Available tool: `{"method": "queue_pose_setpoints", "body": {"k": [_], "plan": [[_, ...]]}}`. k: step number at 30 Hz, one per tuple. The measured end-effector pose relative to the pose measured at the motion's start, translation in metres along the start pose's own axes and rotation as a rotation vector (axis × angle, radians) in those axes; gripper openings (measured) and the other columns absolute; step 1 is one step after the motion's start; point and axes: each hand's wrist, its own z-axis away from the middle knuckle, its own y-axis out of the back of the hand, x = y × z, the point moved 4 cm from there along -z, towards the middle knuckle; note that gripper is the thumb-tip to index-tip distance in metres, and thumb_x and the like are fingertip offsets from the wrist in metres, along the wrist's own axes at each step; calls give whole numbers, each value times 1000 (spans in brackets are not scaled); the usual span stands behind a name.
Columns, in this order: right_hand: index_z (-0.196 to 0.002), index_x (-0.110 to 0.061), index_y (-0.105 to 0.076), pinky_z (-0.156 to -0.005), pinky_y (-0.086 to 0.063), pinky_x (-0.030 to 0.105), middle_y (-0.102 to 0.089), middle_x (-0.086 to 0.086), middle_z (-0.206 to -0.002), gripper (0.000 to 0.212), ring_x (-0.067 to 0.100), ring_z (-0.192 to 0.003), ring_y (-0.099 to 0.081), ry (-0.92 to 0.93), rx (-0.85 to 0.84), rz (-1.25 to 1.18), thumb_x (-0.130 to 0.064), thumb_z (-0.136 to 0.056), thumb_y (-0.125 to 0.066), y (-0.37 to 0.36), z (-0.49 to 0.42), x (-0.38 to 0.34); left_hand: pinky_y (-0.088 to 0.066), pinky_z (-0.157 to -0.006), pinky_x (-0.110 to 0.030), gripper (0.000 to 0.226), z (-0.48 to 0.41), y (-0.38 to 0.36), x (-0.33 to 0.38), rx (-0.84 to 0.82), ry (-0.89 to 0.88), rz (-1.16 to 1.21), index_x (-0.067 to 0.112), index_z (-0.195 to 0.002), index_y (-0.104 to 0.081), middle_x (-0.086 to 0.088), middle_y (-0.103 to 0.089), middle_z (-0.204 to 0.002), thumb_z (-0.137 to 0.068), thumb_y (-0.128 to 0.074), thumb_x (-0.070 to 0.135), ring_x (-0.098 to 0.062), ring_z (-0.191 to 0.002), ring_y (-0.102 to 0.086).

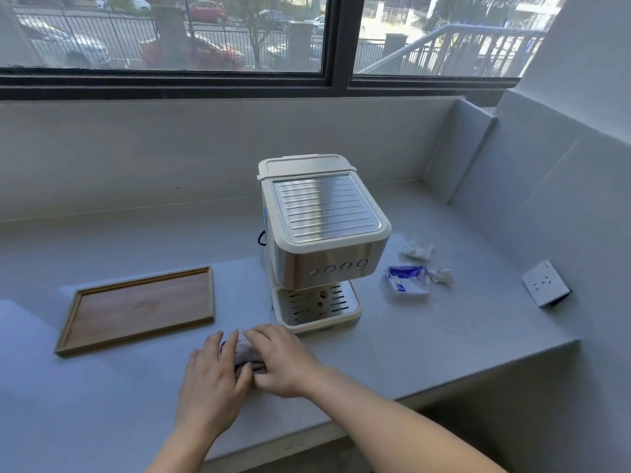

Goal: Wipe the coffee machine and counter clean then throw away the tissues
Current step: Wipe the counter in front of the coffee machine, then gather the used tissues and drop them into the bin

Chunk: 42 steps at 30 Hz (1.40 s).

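A cream and steel coffee machine (321, 233) stands in the middle of the pale grey counter (444, 343). Just in front of its drip tray lies a small folded greyish cloth (246, 351). My left hand (213, 380) lies flat on the cloth's left part with straight fingers. My right hand (283, 360) presses on its right part, the fingers lying over it. To the right of the machine lie two crumpled white tissues (418, 249) (442, 276) and a blue and white tissue packet (408, 279).
A wooden tray (136, 308) sits left of the machine. A white socket block (546, 283) lies at the far right, near the side wall. The counter's front edge runs diagonally below my arms. A window sill wall rises behind.
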Motion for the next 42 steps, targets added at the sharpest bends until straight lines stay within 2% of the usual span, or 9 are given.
{"method": "queue_pose_setpoints", "body": {"k": [5, 10, 15, 19, 26, 30, 34, 37, 42], "plan": [[-141, -11, -44, -108, -37, 40, -50, 10, -141, 57, 29, -129, -43, -44, 92, -32, -34, -90, -58, 20, 22, 18, -32, -114, -46, 83, -5, 6, 26, -10, -38, 3, 18, -148, -39, -12, -38, -154, -81, -22, 63, -31, -138, -38], [-138, -22, -44, -106, -40, 39, -51, 3, -138, 51, 25, -128, -44, -123, 126, -46, -39, -91, -56, 45, 50, 45, -33, -112, -42, 67, -14, 5, 66, -28, -97, 27, 21, -150, -33, -8, -36, -155, -92, -55, 45, -28, -140, -35], [-141, -30, -44, -106, -43, 42, -49, -2, -144, 52, 23, -132, -44, -245, 158, -23, -41, -91, -54, 79, 82, 89, -45, -102, -45, 64, -22, -5, 117, -28, -190, 67, 17, -145, -40, -8, -44, -146, -89, -64, 36, -31, -129, -46], [-135, -27, -52, -99, -45, 36, -58, -3, -130, 44, 19, -121, -50, -299, 214, -51, -38, -92, -55, 105, 108, 132, -43, -104, -44, 62, -17, -22, 165, -33, -218, 136, 20, -147, -40, -7, -43, -149, -90, -63, 31, -29, -133, -45], [-127, -25, -60, -91, -49, 33, -65, -7, -116, 36, 13, -107, -58, -377, 283, -97, -36, -93, -56, 148, 149, 209, -32, -110, -27, 57, -27, -58, 253, -91, -314, 142, 26, -150, -31, 5, -34, -152, -98, -44, 44, -13, -141, -33], [-122, -25, -64, -86, -49, 28, -68, -9, -108, 32, 12, -100, -61, -444, 316, -100, -35, -92, -56, 164, 172, 254, -41, -98, -26, 47, -40, -76, 291, -102, -306, 124, 23, -140, -47, 4, -50, -132, -97, -48, 40, -14, -124, -48], [-117, -27, -66, -85, -49, 30, -70, -8, -104, 28, 15, -100, -63, -552, 325, -99, -32, -91, -55, 174, 193, 297, -46, -90, -31, 38, -48, -98, 317, -149, -229, 136, 29, -130, -55, 7, -59, -118, -96, -49, 42, -13, -111, -57], [-115, -26, -68, -84, -49, 31, -71, -4, -105, 27, 19, -101, -64, -634, 326, -124, -32, -91, -57, 182, 201, 325, -47, -88, -31, 37, -57, -115, 337, -189, -174, 174, 28, -129, -57, 7, -62, -114, -95, -51, 43, -11, -105, -60], [-119, -23, -65, -82, -50, 32, -72, -3, -96, 31, 22, -98, -65, -776, 356, -214, -28, -89, -60, 197, 191, 366, -48, -87, -30, 52, -81, -145, 371, -267, -103, 156, 22, -132, -54, 1, -61, -125, -93, -50, 57, -16, -110, -59]]}}
